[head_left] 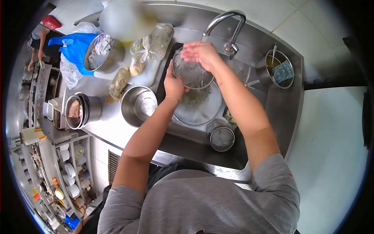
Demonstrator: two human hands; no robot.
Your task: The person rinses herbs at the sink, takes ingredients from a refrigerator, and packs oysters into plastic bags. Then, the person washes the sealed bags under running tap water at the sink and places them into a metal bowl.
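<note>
Under the faucet point(230, 17), my left hand point(175, 84) grips the rim of a round clear container point(191, 74) with water in it. My right hand point(201, 54) is over the container's upper edge, its fingers stretched out flat near the water stream. Directly below, a larger round vessel point(198, 107) with cloudy water and dark greenish bits sits in the sink point(187, 146). A small round metal container point(222, 139) stands lower in the basin, near some green scraps point(229, 116).
Left of the sink are a steel pot point(138, 106), stacked steel containers point(89, 111), a pot with cloth point(101, 54), a blue bag point(74, 48) and plastic bags point(150, 46) on a board. A container with a sponge point(282, 72) is at the right. Another person point(38, 39) stands far left.
</note>
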